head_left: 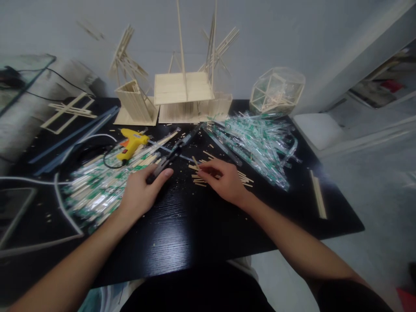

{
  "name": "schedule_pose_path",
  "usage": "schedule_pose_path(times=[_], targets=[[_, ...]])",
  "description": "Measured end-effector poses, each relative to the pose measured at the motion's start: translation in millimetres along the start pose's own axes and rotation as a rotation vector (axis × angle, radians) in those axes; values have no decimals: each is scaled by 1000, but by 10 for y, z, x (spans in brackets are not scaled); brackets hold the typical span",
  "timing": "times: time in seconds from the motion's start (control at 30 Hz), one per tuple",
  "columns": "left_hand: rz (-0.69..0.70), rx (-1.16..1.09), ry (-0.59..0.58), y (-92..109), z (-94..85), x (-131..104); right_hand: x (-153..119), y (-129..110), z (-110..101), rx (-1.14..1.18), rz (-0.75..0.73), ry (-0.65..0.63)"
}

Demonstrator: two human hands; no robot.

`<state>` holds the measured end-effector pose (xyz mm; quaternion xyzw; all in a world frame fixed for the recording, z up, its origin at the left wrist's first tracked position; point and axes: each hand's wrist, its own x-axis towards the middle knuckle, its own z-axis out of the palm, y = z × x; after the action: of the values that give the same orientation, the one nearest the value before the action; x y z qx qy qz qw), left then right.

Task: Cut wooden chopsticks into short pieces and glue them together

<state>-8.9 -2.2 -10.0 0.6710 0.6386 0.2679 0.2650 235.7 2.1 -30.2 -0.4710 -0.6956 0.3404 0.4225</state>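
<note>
Tabletop (pixel 182 234): black wood grain, semi-glossy, glare near front edge. Cut sticks (pixel 198 175): pale bare wood, matt. Wrappers (pixel 260 143): clear glossy plastic, green print. Glue gun (pixel 131 143): yellow plastic. Cutter (pixel 169 160): dark handles, looks metal. Models (pixel 183 93) at back edge: same matt wood.

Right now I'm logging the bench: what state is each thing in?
Left hand: closed on the cutter.
Cutter: lying flat on the table.
Right hand: fingers spread on the cut sticks.
Cut sticks: loose, scattered.
Glue gun: lying on its side, corded.
Empty wrappers: heaped.
Wrapped sticks: piled, unopened.
Stick models: upright.
</note>
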Motion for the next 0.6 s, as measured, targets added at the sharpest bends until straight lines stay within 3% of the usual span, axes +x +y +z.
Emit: schedule_pose_path(times=[0.13,0.3,0.6], targets=[[-63,-220,102,23,19,-35,-41,-61,5,-40,-179,-167],[-117,-363,23,29,55,-65,-75,-62,24,-106,-317,-225],[-86,-413,-45,94,61,-64,-62,-61,7,-132,-327,-248]])
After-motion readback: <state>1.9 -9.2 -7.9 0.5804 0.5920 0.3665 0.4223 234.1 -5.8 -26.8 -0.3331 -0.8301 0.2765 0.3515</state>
